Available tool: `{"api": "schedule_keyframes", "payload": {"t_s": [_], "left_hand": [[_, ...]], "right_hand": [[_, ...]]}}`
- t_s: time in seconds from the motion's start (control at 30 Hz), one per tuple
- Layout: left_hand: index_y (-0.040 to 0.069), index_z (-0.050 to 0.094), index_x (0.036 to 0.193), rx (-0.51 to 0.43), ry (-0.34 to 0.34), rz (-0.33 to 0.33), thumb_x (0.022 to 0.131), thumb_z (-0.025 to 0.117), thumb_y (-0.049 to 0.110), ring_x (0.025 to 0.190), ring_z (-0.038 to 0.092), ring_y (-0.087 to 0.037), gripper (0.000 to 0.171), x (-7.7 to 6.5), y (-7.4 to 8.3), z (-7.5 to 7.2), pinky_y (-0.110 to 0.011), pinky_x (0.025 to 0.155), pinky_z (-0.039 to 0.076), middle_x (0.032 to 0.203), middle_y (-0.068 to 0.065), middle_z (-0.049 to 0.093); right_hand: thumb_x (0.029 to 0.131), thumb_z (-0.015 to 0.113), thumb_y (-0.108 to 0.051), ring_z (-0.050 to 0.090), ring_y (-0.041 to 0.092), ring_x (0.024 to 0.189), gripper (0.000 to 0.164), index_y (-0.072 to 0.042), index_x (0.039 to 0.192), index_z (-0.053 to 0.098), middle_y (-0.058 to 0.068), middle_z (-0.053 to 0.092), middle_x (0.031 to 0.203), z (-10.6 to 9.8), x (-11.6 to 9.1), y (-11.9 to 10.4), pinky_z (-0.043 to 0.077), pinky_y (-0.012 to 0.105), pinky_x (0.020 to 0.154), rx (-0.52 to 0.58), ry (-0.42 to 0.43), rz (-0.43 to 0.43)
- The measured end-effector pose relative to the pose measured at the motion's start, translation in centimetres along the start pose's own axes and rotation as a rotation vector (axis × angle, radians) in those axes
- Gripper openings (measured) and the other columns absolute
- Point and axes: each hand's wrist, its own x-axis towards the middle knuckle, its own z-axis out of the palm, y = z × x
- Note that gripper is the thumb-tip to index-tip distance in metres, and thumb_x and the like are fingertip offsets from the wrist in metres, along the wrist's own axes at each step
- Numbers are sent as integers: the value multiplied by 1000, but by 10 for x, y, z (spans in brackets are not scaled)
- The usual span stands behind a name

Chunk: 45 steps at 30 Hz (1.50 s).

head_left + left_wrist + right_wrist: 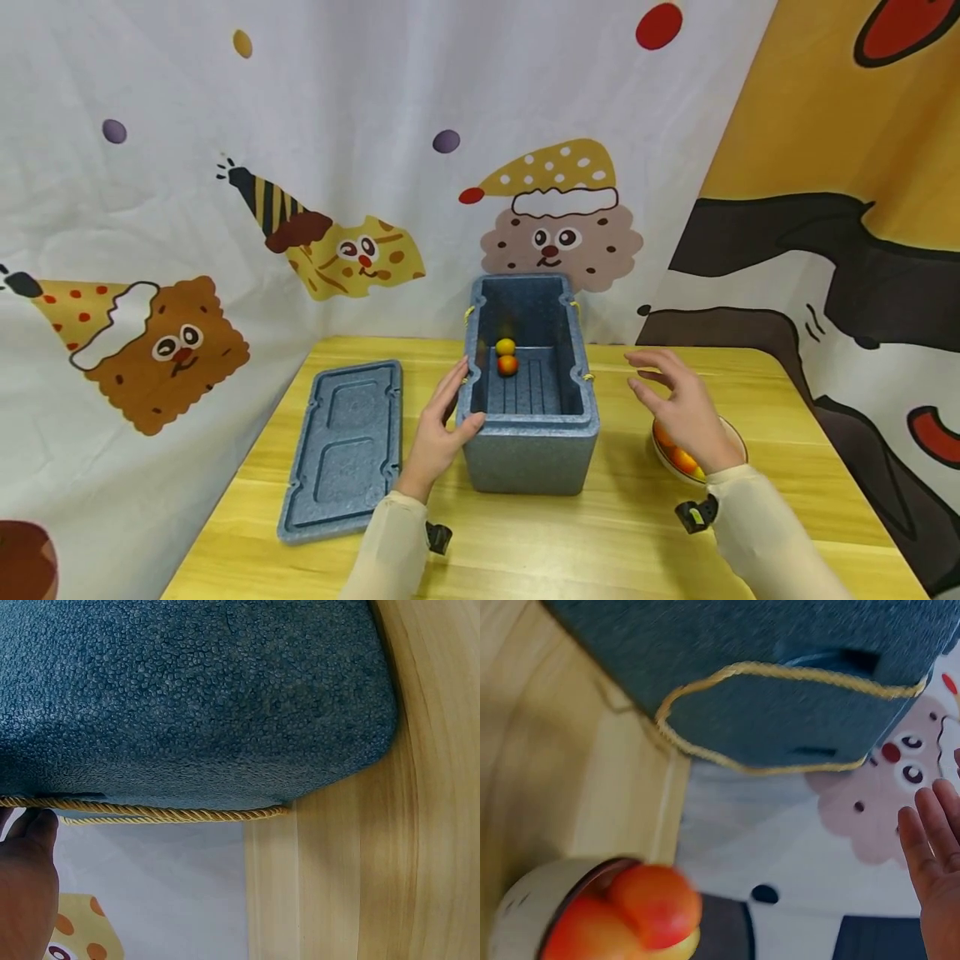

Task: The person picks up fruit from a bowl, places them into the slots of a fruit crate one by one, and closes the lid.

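A blue-grey foam box [528, 467] stands uncovered on the table, its long side running away from me. Inside, a yellow-orange fruit [506, 347] and a red-orange fruit [507, 366] lie on the floor by the left wall. My left hand [437, 437] rests against the box's near left rim, fingers extended along the outside and thumb by the corner. In the left wrist view its fingertips meet the yellow rope [172, 814]. My right hand [686, 408] hovers right of the box, holding nothing, fingers loosely bent. Beneath it is a bowl [521, 911] with several red-orange fruits [656, 904].
Left of the box lies its flat blue-grey lid [348, 450] on the wooden table [517, 542]. Another yellow rope [780, 671] loops along the box's right side. Behind the table hangs a printed cloth [375, 100] with cartoon biscuits.
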Motion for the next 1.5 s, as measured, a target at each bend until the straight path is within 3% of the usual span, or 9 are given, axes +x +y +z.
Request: {"api": "schedule_keyframes", "payload": {"t_s": [0.13, 0.43, 0.63, 0.87, 0.97, 1.2, 1.33, 1.5], "left_hand": [[-6, 32, 150, 0, 8, -1, 94, 67, 9, 143, 25, -35, 68, -2, -1, 0, -57, 110, 22, 156, -22, 26], [-5, 33, 150, -4, 15, -17, 93, 67, 6, 142, 27, -34, 67, -4, 0, -2, -53, 111, 23, 156, -22, 27], [-5, 35, 149, -7, 20, -12, 93, 68, 8, 142, 28, -32, 67, -2, -2, -2, -54, 110, 23, 155, -21, 29], [-6, 33, 149, -17, 15, -15, 94, 67, 11, 142, 27, -33, 67, -1, 0, 0, -58, 110, 22, 156, -21, 27], [-5, 32, 150, -15, 11, -17, 94, 66, 10, 143, 26, -33, 67, 0, 1, 0, -57, 110, 21, 156, -21, 26], [-5, 33, 150, -14, 7, -8, 94, 66, 11, 142, 26, -34, 67, 1, 0, 0, -59, 109, 22, 156, -21, 27], [-7, 33, 149, -8, 6, -1, 93, 67, 10, 142, 26, -35, 67, 1, -1, -1, -59, 109, 22, 156, -23, 27], [-7, 34, 149, -18, 5, 0, 93, 67, 9, 143, 26, -33, 66, 1, -1, -1, -55, 111, 23, 156, -22, 27]], "right_hand": [[96, 64, -6, 59, 29, 108, 29, -3, 125, 63, 6, 58, 123, -7, -9, 17, 44, 11, 88, -44, -3, 54], [95, 65, -7, 59, 20, 107, 29, -6, 123, 64, 8, 58, 123, -16, -32, 44, 43, 9, 87, -85, 3, 115], [95, 65, -5, 58, 28, 109, 27, -4, 122, 64, 10, 58, 122, -21, -41, 53, 43, 10, 88, -88, 7, 135], [95, 66, -11, 54, 3, 107, 26, -4, 120, 65, 8, 59, 118, -34, -64, 71, 38, 4, 85, -188, 8, 173], [95, 66, -11, 51, -2, 107, 26, -2, 120, 65, 9, 58, 118, -41, -73, 77, 38, 3, 84, -197, 15, 205], [96, 64, -11, 51, 42, 116, 33, 4, 125, 60, 17, 53, 124, -51, -85, 84, 40, 4, 81, -183, -36, 292], [97, 63, -14, 50, 47, 118, 34, 3, 126, 59, 19, 53, 125, -51, -88, 87, 37, 2, 82, -204, -64, 312], [96, 65, -11, 54, 44, 113, 31, 2, 124, 61, 20, 54, 124, -50, -91, 90, 35, 0, 79, -246, -63, 293]]}}
